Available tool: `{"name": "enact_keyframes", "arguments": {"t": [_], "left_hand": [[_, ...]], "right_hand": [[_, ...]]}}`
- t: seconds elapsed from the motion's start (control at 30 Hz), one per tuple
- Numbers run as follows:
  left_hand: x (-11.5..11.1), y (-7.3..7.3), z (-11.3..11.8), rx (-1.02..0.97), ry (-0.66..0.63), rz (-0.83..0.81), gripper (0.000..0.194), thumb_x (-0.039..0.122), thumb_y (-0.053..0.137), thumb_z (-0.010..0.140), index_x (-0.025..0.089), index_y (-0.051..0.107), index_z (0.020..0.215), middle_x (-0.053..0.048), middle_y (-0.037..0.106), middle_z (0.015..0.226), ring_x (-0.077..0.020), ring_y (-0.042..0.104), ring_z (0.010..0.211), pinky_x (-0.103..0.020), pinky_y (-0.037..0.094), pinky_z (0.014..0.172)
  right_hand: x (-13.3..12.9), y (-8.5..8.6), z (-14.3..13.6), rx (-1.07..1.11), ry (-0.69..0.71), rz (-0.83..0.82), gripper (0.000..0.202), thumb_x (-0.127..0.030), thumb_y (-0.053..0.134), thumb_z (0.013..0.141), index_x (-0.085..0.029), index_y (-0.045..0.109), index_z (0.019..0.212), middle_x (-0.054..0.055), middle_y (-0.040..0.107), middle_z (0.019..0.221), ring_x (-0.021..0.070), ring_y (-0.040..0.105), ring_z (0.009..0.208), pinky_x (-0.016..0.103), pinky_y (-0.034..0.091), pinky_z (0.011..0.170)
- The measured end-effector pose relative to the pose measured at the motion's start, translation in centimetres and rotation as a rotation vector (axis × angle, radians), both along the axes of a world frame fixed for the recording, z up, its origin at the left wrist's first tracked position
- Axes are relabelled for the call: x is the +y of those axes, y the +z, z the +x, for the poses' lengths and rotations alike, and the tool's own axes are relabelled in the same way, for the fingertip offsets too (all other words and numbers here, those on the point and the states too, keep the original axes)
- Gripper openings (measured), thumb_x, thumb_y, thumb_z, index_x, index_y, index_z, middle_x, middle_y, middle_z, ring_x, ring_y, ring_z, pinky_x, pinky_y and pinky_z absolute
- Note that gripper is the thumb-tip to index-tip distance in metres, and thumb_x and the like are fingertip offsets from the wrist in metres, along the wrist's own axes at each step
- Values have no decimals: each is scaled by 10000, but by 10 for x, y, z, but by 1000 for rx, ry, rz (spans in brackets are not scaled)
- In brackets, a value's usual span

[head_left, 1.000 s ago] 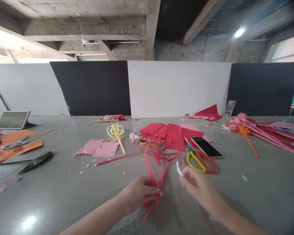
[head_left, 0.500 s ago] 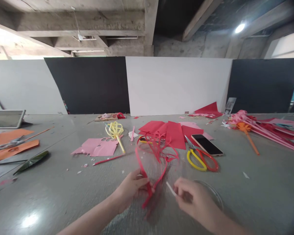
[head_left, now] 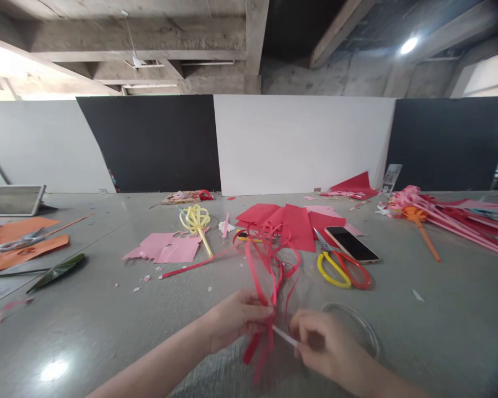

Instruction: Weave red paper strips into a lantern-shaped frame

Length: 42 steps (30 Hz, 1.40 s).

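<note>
Several long red paper strips (head_left: 255, 271) run from a loose tangle down into my left hand (head_left: 240, 320), pinched between thumb and fingers, with their ends hanging below. Between thumb and fingertips, my right hand (head_left: 330, 345) grips a thin white strip (head_left: 285, 335). The white strip's far end meets the red strips at my left fingertips; whether it sticks to them I cannot tell. Partly behind my right hand lies a pale ring-shaped thing (head_left: 371, 331) on the grey table.
Scissors (head_left: 334, 271) with yellow and red handles lie beside a phone (head_left: 352, 244). Red paper (head_left: 299, 228), pink paper (head_left: 166, 249) and a yellow paper-strip flower (head_left: 196, 221) are farther back. At left lie orange sheets (head_left: 29, 257) and a green leaf (head_left: 58, 272).
My left hand has shifted right with the red strips, drawing them closer together. The white strip in my right hand now reaches the red strips; before, a gap separated them.
</note>
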State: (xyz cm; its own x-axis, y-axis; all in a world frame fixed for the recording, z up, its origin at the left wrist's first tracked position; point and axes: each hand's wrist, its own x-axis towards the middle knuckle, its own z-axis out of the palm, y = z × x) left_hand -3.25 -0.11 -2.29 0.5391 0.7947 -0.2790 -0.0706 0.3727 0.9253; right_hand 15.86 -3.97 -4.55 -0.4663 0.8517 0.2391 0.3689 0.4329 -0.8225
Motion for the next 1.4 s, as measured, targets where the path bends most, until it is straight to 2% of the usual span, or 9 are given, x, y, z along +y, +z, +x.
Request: {"name": "enact_keyframes", "arguments": {"t": [0.2,0.3,0.5,0.63,0.87,1.0,1.13,1.23,1.4], "left_hand": [[15,18,9,-20,-257,-23,96,183,656,636,128,602,693,-38,567,906,-102,530,714,-240,403,688],[22,21,14,-42,-302,4,68,166,638,654,125,595,686,-57,523,1064,-101,530,728,-254,407,687],[33,18,23,-112,-236,33,90,173,628,675,116,581,727,-76,616,848,-154,566,852,-260,377,796],[40,16,29,-154,-121,56,127,177,649,649,118,566,724,-82,622,841,-167,571,880,-266,371,824],[44,16,32,324,-61,229,157,260,632,629,151,557,715,-29,582,786,-144,531,714,-276,405,635],[41,30,25,395,-69,325,145,239,648,599,154,585,699,10,548,680,-126,494,686,-245,375,635],[32,42,20,457,-97,368,134,281,567,670,159,536,716,-7,562,679,-146,544,667,-264,409,602],[22,35,18,385,-107,315,167,296,541,689,160,452,723,-16,568,615,-165,585,580,-314,455,574],[8,-2,16,328,56,325,298,267,568,662,202,308,792,52,519,503,-159,558,433,-299,463,445]], "right_hand": [[-1,2,-1,-37,11,33,208,-33,454,633,-190,368,526,-25,515,636,113,492,611,201,364,572],[-1,1,0,-49,0,56,188,-37,455,631,-187,394,538,-21,527,658,115,499,624,202,371,583],[-3,5,0,-59,-39,56,173,-57,463,638,-189,408,540,-25,524,652,111,502,614,199,385,584],[-5,10,-4,-24,97,23,198,-64,479,627,-186,380,506,-18,555,662,105,510,603,202,383,586],[-10,17,-3,45,160,-58,303,-124,569,607,-182,313,454,-18,551,605,97,491,558,205,368,565],[-7,15,-1,111,112,-74,282,-58,495,603,-191,283,472,-20,555,614,94,489,559,200,369,551],[-2,10,1,225,45,-141,260,-41,469,573,-196,279,487,-31,540,591,86,473,530,190,366,517],[0,7,3,307,7,-176,255,-36,471,571,-208,284,548,-46,532,596,81,464,513,191,365,501],[1,7,2,429,-27,-322,240,-51,474,629,-225,325,700,-69,522,625,72,478,509,200,364,500]]}}
